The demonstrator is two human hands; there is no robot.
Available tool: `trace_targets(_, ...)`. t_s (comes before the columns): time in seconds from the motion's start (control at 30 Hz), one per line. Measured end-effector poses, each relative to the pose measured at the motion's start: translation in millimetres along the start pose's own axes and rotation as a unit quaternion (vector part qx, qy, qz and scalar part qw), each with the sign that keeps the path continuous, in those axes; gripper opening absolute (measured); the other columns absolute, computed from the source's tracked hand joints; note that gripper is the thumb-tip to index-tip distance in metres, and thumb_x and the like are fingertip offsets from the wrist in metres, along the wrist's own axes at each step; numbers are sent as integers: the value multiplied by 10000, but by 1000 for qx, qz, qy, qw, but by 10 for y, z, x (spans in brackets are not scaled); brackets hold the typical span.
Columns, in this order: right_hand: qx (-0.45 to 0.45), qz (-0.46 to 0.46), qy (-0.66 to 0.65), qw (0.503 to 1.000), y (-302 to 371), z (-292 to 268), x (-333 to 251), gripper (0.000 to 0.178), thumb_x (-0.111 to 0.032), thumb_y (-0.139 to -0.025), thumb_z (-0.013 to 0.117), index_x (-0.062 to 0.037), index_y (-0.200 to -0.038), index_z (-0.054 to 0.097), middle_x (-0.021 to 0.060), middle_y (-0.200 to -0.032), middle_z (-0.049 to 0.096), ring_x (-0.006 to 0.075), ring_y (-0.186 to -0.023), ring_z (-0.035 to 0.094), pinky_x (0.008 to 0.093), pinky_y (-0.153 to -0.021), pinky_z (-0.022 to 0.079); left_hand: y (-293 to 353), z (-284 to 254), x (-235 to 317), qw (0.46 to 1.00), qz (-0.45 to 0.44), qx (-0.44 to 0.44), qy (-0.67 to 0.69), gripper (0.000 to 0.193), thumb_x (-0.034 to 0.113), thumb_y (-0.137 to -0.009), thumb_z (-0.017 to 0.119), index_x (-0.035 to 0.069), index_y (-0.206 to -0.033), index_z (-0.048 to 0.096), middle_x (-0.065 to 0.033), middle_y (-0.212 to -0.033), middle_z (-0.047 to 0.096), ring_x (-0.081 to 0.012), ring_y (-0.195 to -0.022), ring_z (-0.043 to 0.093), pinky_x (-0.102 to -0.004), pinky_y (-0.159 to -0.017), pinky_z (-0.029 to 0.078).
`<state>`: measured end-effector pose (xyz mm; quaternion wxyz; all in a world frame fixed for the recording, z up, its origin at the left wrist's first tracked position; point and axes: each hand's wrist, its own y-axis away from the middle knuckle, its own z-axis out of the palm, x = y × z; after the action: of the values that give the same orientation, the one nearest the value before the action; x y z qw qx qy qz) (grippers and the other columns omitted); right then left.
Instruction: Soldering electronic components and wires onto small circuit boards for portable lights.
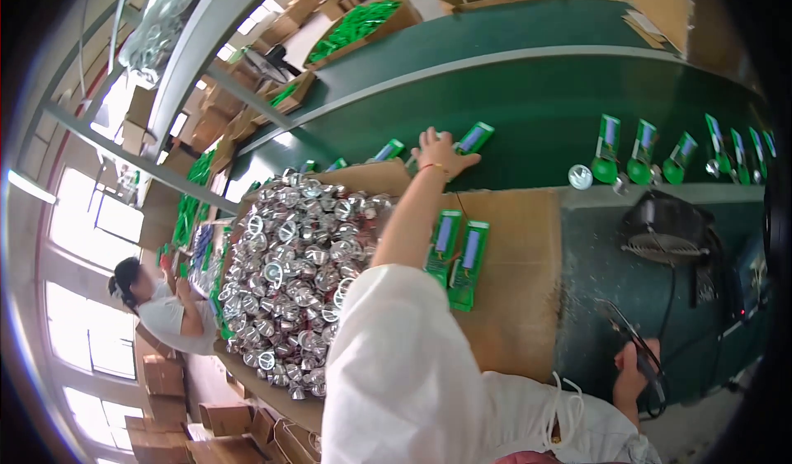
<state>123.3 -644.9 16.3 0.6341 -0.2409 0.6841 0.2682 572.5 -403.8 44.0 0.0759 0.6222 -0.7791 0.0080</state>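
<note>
My left hand point(440, 155) reaches out over the green conveyor belt with its fingers spread. Just beyond its thumb lies a green plastic housing point(475, 137) with a pale strip; I cannot tell whether the hand touches it. Under my left forearm, two more green housings point(469, 264) lie side by side on a cardboard sheet point(520, 291). At the lower right my right hand point(634, 375) is closed around the dark handle of a soldering iron point(648, 365). The iron's tip points up and left, away from the housings.
A carton point(363, 175) heaped with shiny reflector cups point(289, 274) stands at left. Several green housings with round ends point(606, 146) line the belt's right side. A black fan-like device point(667, 226) sits above the iron. Another person point(173, 311) works at far left.
</note>
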Motion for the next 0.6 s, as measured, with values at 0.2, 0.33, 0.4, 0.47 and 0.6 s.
trace_targets(0.2, 12, 1, 47, 999, -112, -48, 74, 175, -165, -837, 551, -33, -817, 437, 24, -537, 464, 82, -460, 435, 200, -439, 333, 11, -110, -96, 993, -75, -70, -51, 597, 575, -631, 629, 93, -984, 653, -109, -1409, 212, -354, -1314, 112, -569, -995, 179)
trace_targets(0.33, 8, 7, 32, 999, -158, 77, -4, 169, -164, -839, 546, -35, -832, 436, 23, -542, 464, 82, -470, 443, 196, -441, 336, -112, -156, -226, 974, -79, -212, 0, 716, 656, -603, 594, 101, -1053, 629, -126, -1343, 303, -332, -1177, 350, -403, -958, 327)
trace_targets(0.4, -10, 1, 17, 1000, -179, 113, 17, 167, -162, -839, 545, -36, -847, 435, 22, -547, 466, 79, -473, 446, 191, -443, 339, -103, -130, -162, 979, -93, -184, -4, 680, 629, -587, 620, 142, -1062, 629, -138, -1230, 384, -311, -1115, 401, -381, -888, 393)
trace_targets(0.47, -9, -10, 8, 1000, -162, 144, 1, 170, -163, -837, 548, -37, -851, 436, 21, -548, 466, 77, -471, 446, 188, -443, 339, 29, -176, -76, 987, -81, -132, 32, 661, 614, -587, 624, 148, -1056, 632, -137, -1208, 395, -312, -1096, 410, -384, -881, 398)
trace_targets(0.6, -21, -33, -2, 999, -124, 30, 21, 155, -169, -844, 555, -57, -855, 449, -5, -559, 450, 53, -474, 414, 176, -447, 304, 672, -649, 227, 990, 9, -18, 143, 644, 585, -582, 629, 99, -1005, 640, -167, -1165, 413, -326, -1067, 425, -379, -885, 401)
